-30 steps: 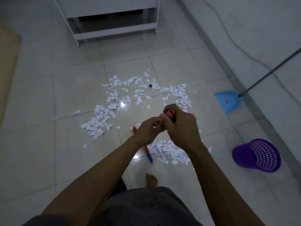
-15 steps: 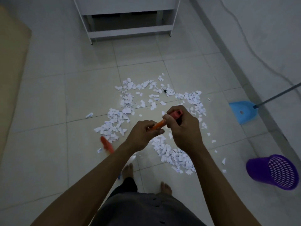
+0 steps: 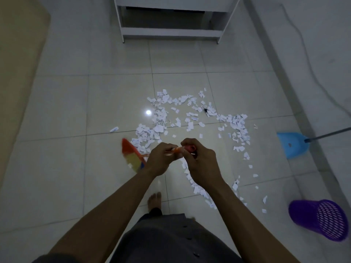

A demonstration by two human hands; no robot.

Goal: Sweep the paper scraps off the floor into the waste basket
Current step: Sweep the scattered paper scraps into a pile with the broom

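White paper scraps [image 3: 191,118] lie scattered over the tiled floor ahead of me, with a denser strip [image 3: 197,188] trailing to the right of my feet. Both hands grip an orange broom handle [image 3: 177,149]: my left hand [image 3: 161,160] lower on it, my right hand [image 3: 201,162] round its top end. The broom head [image 3: 133,158], orange with yellowish bristles, is blurred at the left edge of the scraps. A purple waste basket [image 3: 321,219] lies tipped on its side at the lower right.
A blue dustpan [image 3: 292,145] with a long grey handle [image 3: 330,133] stands on the floor by the right wall. A white furniture frame [image 3: 171,33] stands at the far end. A beige mat [image 3: 17,73] runs along the left. My bare foot [image 3: 154,200] is below my hands.
The broom head has swung from under my hands out to the left, and both hands have shifted with the handle. The view has tilted, bringing the scraps and basket further right and down.
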